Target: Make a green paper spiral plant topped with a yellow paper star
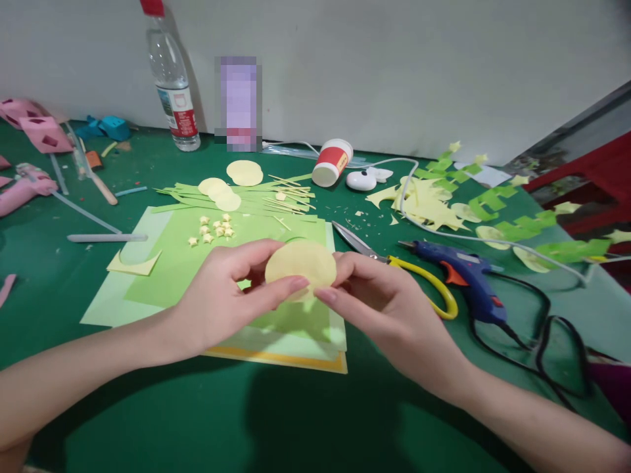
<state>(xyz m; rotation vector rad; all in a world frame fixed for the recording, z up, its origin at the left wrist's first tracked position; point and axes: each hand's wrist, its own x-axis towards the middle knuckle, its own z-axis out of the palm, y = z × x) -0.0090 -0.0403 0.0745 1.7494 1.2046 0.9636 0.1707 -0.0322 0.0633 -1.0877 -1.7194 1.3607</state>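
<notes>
A pale yellow paper circle point(302, 264) is held just above a stack of light green paper sheets point(162, 276) on the green table. My left hand point(231, 295) pinches its left and lower edge between thumb and fingers. My right hand point(379, 302) grips its right edge, thumb underneath. Both hands are closed on the circle. More yellow circles point(231, 184) lie behind on thin green and yellow paper strips point(276, 197), with several tiny yellow paper stars point(214, 230) on the green sheet.
Yellow-handled scissors point(394, 263) and a blue glue gun point(463, 272) with black cord lie right of my hands. A water bottle point(170, 79), a tipped red-and-white cup point(332, 162), yellow scraps and a green paper chain point(513, 217) sit farther back. Pink items point(29, 157) are at left.
</notes>
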